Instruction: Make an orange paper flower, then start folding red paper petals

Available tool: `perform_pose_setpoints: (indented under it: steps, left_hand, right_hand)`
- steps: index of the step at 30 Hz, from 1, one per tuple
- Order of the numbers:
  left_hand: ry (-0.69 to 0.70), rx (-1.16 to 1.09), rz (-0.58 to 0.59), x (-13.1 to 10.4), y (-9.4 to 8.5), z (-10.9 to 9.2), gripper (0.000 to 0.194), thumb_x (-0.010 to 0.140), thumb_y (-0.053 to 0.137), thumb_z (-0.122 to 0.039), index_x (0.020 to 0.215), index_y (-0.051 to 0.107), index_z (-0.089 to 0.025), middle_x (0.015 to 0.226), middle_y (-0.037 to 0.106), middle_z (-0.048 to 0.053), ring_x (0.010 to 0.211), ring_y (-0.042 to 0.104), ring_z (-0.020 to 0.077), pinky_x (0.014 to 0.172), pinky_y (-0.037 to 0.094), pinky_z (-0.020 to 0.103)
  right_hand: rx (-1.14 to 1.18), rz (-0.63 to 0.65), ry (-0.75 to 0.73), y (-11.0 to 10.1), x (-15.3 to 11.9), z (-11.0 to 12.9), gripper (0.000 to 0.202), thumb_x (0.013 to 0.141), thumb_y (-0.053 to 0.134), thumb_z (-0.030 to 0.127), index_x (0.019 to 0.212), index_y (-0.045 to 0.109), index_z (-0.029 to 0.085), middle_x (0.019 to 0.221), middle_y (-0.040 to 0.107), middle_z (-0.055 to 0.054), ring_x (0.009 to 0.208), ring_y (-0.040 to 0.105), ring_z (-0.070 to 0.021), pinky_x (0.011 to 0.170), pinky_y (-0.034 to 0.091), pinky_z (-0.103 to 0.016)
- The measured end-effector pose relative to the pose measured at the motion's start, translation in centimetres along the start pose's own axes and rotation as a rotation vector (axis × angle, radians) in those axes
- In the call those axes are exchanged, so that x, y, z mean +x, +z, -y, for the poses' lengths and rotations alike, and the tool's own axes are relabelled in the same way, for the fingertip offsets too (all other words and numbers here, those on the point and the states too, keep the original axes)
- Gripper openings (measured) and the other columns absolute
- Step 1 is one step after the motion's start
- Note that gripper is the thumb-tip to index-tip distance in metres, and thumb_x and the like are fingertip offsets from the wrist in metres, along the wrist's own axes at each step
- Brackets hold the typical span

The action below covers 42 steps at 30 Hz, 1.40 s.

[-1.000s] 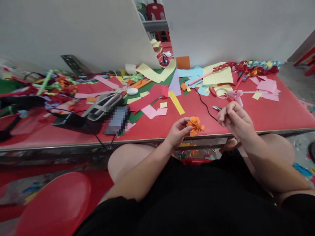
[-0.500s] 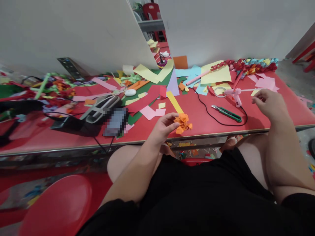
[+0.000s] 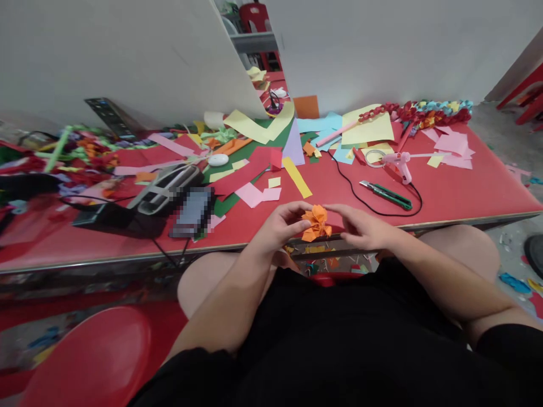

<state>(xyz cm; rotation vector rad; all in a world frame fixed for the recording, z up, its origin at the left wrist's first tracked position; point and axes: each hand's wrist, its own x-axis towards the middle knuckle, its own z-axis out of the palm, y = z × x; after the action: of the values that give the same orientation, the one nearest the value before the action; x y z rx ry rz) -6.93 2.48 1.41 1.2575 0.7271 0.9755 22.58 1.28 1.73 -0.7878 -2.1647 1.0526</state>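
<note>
An orange folded-paper flower [image 3: 316, 222] is pinched between the thumb and fingers of my left hand [image 3: 280, 227], just over the front edge of the red table [image 3: 271, 223]. To its right is my right hand [image 3: 365, 228], its thumb and fingers apart. The right fingertips come up to the flower's edge; whether they touch it I cannot tell. Beyond the hands lie a yellow paper strip [image 3: 297, 176], a green box cutter [image 3: 386, 195] with its blade end to the left, and a pink glue gun [image 3: 399, 164] with a black cord.
Colored paper scraps spread along the back, with a red and blue paper chain [image 3: 418, 113] at the right. A phone [image 3: 193, 212], a grey device [image 3: 169, 186], a white mouse [image 3: 218, 160] and a remote [image 3: 110, 117] are at left. A red stool [image 3: 93, 356] stands lower left.
My right hand has moved left and down from beside the glue gun to the flower. My left hand keeps hold of the flower. The view has shifted slightly.
</note>
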Motion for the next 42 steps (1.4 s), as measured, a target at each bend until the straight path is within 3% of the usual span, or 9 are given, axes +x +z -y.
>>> perform_pose_setpoints:
  steps: [4,9,18,24,27,29,32,36,42]
  left_hand:
    - [-0.033,0.000,-0.026,-0.1,-1.4,-0.3,0.043,0.076,0.107,-0.044,0.107,0.087,-0.022,0.102,0.085,0.006,0.088,0.081,0.0181,0.079,0.066,0.026]
    - [-0.060,0.108,-0.053,0.3,-3.6,-0.7,0.035,0.079,0.104,-0.039,0.104,0.088,-0.021,0.100,0.085,0.007,0.089,0.081,0.0193,0.080,0.066,0.027]
    - [-0.099,0.267,-0.015,0.6,-4.7,-0.9,0.028,0.086,0.096,-0.034,0.107,0.088,-0.019,0.101,0.085,0.010,0.084,0.080,0.0194,0.076,0.064,0.029]
    - [-0.158,0.349,-0.037,0.5,-4.5,-2.1,0.035,0.084,0.097,-0.041,0.109,0.085,-0.020,0.104,0.085,0.008,0.089,0.080,0.0196,0.080,0.066,0.029]
    - [-0.177,0.379,-0.045,0.5,-4.1,-2.5,0.039,0.084,0.097,-0.046,0.110,0.084,-0.020,0.106,0.085,0.008,0.093,0.080,0.0206,0.084,0.067,0.032]
    - [-0.158,0.380,-0.054,0.5,-3.5,-2.6,0.040,0.084,0.096,-0.049,0.110,0.084,-0.020,0.107,0.085,0.008,0.093,0.080,0.0212,0.083,0.067,0.032]
    - [-0.105,0.354,-0.060,0.2,-2.2,-2.2,0.042,0.083,0.097,-0.050,0.110,0.083,-0.021,0.107,0.086,0.009,0.093,0.081,0.0218,0.082,0.068,0.032]
    - [-0.030,0.404,-0.038,-0.5,0.2,-1.9,0.041,0.087,0.095,-0.049,0.116,0.085,-0.020,0.103,0.086,0.009,0.084,0.080,0.0192,0.075,0.067,0.029]
    - [0.172,0.563,0.029,-0.8,2.5,-2.0,0.031,0.091,0.089,-0.041,0.113,0.088,-0.020,0.105,0.089,0.009,0.078,0.079,0.0160,0.070,0.065,0.026]
  right_hand:
    - [0.027,0.203,0.047,-0.3,-0.4,1.1,0.040,0.098,0.070,0.023,0.134,0.085,0.023,0.085,0.083,0.000,0.060,0.062,-0.0150,0.062,0.050,-0.030]
    - [0.118,0.107,0.013,-4.8,-2.3,3.4,0.032,0.111,0.070,0.045,0.096,0.088,0.024,0.084,0.083,-0.004,0.072,0.072,-0.0194,0.068,0.053,-0.033]
    - [0.364,-0.658,-0.113,-10.8,-4.0,2.5,0.047,0.098,0.079,0.073,0.079,0.065,0.032,0.063,0.024,0.005,0.054,0.031,-0.0175,0.061,0.037,-0.039]
    - [0.099,-1.129,-0.117,-16.2,-6.0,1.9,0.052,0.095,0.075,0.074,0.078,0.049,0.032,0.072,0.024,0.004,0.059,0.026,-0.0178,0.060,0.028,-0.039]
    - [-0.073,-1.230,-0.153,-16.1,-6.0,2.1,0.045,0.103,0.067,0.063,0.073,0.052,0.032,0.073,0.041,0.000,0.064,0.040,-0.0207,0.065,0.033,-0.040]
    - [-0.216,-1.229,-0.153,-14.1,-5.1,2.6,0.036,0.101,0.074,0.046,0.072,0.060,0.030,0.068,0.049,0.001,0.060,0.045,-0.0190,0.064,0.035,-0.040]
    - [-0.323,-0.762,0.028,-8.7,-3.1,3.1,0.013,0.095,0.080,0.032,0.087,0.074,0.025,0.081,0.069,-0.001,0.064,0.055,-0.0165,0.064,0.042,-0.037]
    - [-0.214,-0.278,0.121,-1.6,-1.2,3.0,0.015,0.100,0.080,0.037,0.099,0.078,0.022,0.090,0.075,-0.002,0.063,0.058,-0.0134,0.063,0.046,-0.032]
    - [-0.276,-0.146,0.067,1.3,-1.1,2.9,0.010,0.104,0.079,0.031,0.101,0.079,0.022,0.093,0.076,-0.003,0.070,0.063,-0.0146,0.067,0.045,-0.030]
